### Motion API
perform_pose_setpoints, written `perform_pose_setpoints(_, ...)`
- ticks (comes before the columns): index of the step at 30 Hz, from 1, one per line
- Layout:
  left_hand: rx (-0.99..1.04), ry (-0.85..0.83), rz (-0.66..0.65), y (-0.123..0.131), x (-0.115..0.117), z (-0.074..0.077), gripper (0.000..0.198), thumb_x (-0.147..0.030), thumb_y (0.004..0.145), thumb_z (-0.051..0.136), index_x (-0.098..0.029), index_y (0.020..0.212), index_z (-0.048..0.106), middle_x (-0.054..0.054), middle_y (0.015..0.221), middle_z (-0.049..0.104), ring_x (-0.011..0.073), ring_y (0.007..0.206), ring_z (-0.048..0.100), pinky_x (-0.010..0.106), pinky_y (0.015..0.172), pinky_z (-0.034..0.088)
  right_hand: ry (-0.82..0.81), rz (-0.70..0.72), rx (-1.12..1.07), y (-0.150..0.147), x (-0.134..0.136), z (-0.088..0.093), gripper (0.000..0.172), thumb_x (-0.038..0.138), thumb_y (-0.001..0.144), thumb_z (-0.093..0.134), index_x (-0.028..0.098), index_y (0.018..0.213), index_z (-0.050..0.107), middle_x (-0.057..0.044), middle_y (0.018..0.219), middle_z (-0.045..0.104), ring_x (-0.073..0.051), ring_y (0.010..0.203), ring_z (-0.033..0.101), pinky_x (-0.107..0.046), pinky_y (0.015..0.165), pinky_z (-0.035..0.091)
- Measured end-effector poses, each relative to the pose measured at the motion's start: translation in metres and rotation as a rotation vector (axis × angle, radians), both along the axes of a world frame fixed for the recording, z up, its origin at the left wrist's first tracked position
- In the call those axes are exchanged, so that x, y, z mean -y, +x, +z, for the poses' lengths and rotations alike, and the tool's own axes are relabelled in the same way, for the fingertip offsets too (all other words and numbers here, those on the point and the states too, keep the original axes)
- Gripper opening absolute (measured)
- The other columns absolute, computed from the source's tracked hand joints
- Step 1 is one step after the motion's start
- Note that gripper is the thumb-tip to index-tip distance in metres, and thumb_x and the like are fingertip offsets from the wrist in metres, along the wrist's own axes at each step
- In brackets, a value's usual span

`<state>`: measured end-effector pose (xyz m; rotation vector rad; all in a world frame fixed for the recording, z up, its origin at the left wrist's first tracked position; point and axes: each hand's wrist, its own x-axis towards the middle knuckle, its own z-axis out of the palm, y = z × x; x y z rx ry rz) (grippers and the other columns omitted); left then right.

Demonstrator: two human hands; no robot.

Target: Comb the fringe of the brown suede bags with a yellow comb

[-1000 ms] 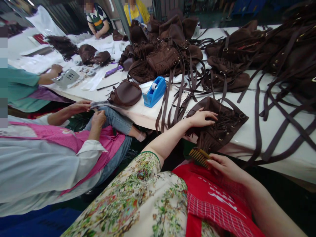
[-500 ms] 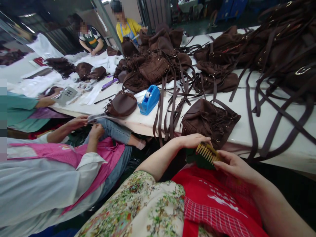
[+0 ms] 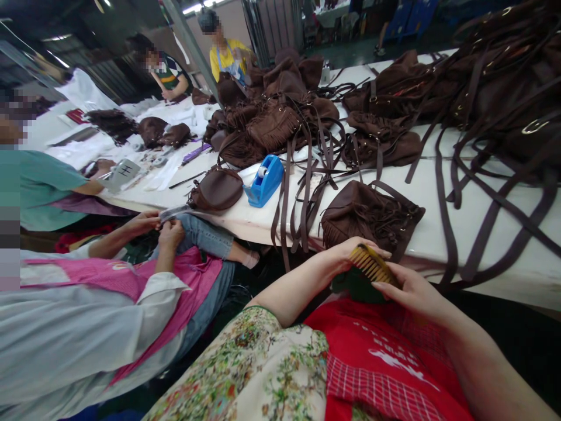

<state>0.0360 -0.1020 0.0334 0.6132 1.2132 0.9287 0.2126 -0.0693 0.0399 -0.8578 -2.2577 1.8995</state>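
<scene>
A yellow-brown wide-toothed comb (image 3: 372,265) is in my right hand (image 3: 409,286), the thumb and fingers closed on its lower right end. Its teeth point down and to the left. My left hand (image 3: 346,252) lies behind the comb's upper left end, palm side partly covered by it. A few left fingertips show past the comb's back; the other fingers are hidden, so their grip is unclear. Just beyond both hands, a dark brown fringed bag (image 3: 366,213) rests at the table edge.
Brown fringed bags (image 3: 272,117) are heaped on the white table (image 3: 258,225), with long straps (image 3: 447,222) trailing at right. A blue tape dispenser (image 3: 265,181) stands beside a round brown bag (image 3: 217,188). A co-worker in a pink apron (image 3: 175,280) sits close at left; others work farther back.
The comb has tilted slightly and shifted a little, with the right hand still on it. My left fingertips now show past its back. The co-worker across the table leans farther forward.
</scene>
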Motion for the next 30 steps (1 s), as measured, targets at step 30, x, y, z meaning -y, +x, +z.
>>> perform_pose_setpoints(30, -0.900, 0.520, -0.807, -0.029, 0.115, -0.005, 0.030, -0.047, 0.085, 0.060, -0.018, 0.080, 0.067, 0.002, 0.077, 0.066, 0.0122, 0.067, 0.057, 0.023, 0.063, 0.042, 0.759, -0.175, 0.172, -0.009, 0.002, -0.001, 0.035, 0.045, 0.095, 0.038, 0.022, 0.110, 0.060, -0.006, 0.082, 0.071, -0.021, 0.065, 0.065, -0.032, 0.063, 0.046)
